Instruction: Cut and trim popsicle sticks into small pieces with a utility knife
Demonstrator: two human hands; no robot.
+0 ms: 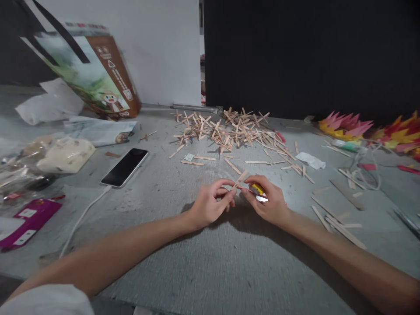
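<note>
My left hand pinches a short wooden stick between thumb and fingers, the stick pointing up and to the right. My right hand is closed around a small yellow and silver tool, its fingertips meeting the left hand's at the stick. Both hands rest low over the grey table, near its middle. Behind them lies a big heap of crossed wooden sticks.
A phone with a white cable lies at the left, beside plastic bags and a purple packet. A brown paper bag stands at the back left. Loose sticks, wires and red-yellow paper flames lie at the right.
</note>
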